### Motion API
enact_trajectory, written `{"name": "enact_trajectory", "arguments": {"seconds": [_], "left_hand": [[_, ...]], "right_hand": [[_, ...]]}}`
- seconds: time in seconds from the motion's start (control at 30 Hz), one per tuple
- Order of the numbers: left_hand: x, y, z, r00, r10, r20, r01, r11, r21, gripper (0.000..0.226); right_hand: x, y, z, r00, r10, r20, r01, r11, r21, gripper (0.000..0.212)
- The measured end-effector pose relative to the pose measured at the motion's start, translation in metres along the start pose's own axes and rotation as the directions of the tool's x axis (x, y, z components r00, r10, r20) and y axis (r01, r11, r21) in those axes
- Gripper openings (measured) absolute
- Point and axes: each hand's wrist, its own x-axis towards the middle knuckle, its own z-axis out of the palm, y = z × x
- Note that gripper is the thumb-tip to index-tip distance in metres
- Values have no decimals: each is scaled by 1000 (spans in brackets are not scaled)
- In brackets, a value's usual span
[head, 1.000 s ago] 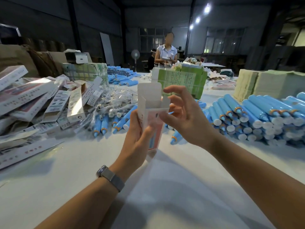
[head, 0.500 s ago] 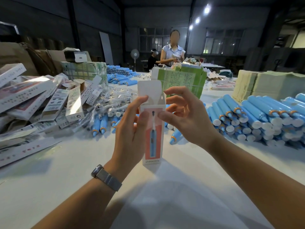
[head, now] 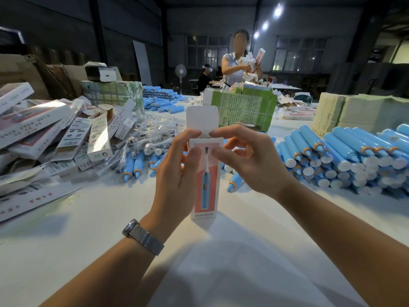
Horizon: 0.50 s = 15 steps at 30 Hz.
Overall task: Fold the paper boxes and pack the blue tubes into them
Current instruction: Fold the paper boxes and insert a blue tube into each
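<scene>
Since half a second ago your right hand (head: 247, 160) has closed in on the tall white-and-pink paper box (head: 204, 185), its index finger now meeting your left hand (head: 177, 173) at the box's open top. Both hands pinch it upright, the white lid flap (head: 201, 117) standing above your fingertips. A stack of blue plastic tubes (head: 345, 160) lies right of your right hand on the white table (head: 88, 218).
</scene>
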Motion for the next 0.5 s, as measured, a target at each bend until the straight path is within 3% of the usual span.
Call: {"name": "enact_trajectory", "arguments": {"seconds": [0.2,0.5], "left_hand": [[0,1,0,1000,9,6,-9,999,-37,24],[0,6,1,998,-64,-7,62,987,-146,28]], "right_hand": [[2,-1,-4,999,-41,-3,41,999,-19,19],[6,2,-2,996,-53,-72,61,992,106,39]]}}
